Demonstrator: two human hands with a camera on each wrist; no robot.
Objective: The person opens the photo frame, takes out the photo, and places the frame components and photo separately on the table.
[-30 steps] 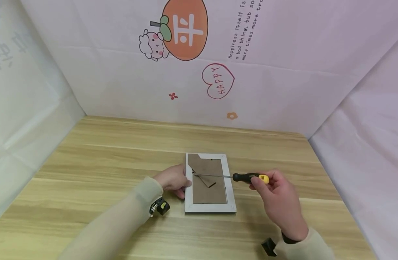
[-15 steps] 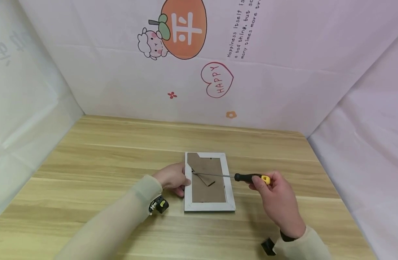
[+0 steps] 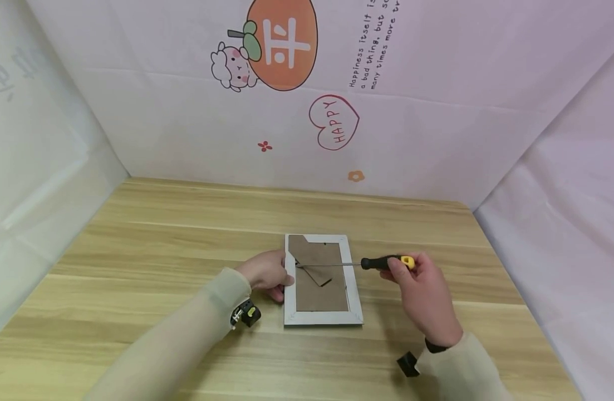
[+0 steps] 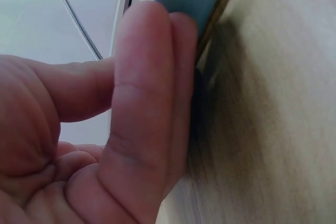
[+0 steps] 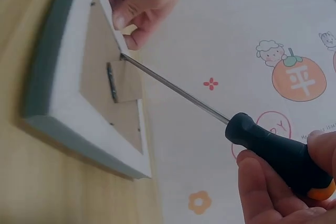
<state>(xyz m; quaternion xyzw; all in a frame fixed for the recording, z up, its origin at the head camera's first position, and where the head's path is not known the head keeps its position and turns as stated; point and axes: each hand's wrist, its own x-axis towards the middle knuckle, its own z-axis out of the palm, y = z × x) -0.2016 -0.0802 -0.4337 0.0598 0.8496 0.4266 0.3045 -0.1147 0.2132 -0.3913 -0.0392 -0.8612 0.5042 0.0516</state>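
Observation:
A white picture frame [image 3: 324, 318] lies back side up on the table, its brown backing board [image 3: 312, 301] and stand leg [image 3: 320, 274] facing up. My left hand [image 3: 266, 273] grips its left edge, thumb over the border; in the left wrist view the fingers [image 4: 144, 77] press along the frame's outer side. My right hand [image 3: 429, 295] holds a screwdriver [image 3: 379, 263] by its black handle with a yellow end. The thin metal shaft [image 5: 178, 89] reaches across the backing, and its tip is at the left inner edge, close to my left thumb.
The wooden table [image 3: 196, 206] runs back to a white printed cloth wall [image 3: 417, 145]. More white cloth stands at the left and right sides. A small black camera [image 3: 250, 313] sits on the left wrist, another black camera [image 3: 408, 364] by the right wrist.
My right hand and the screwdriver handle have risen toward the back, so the shaft lies more level across the frame. The left hand keeps its grip, and the frame stays put.

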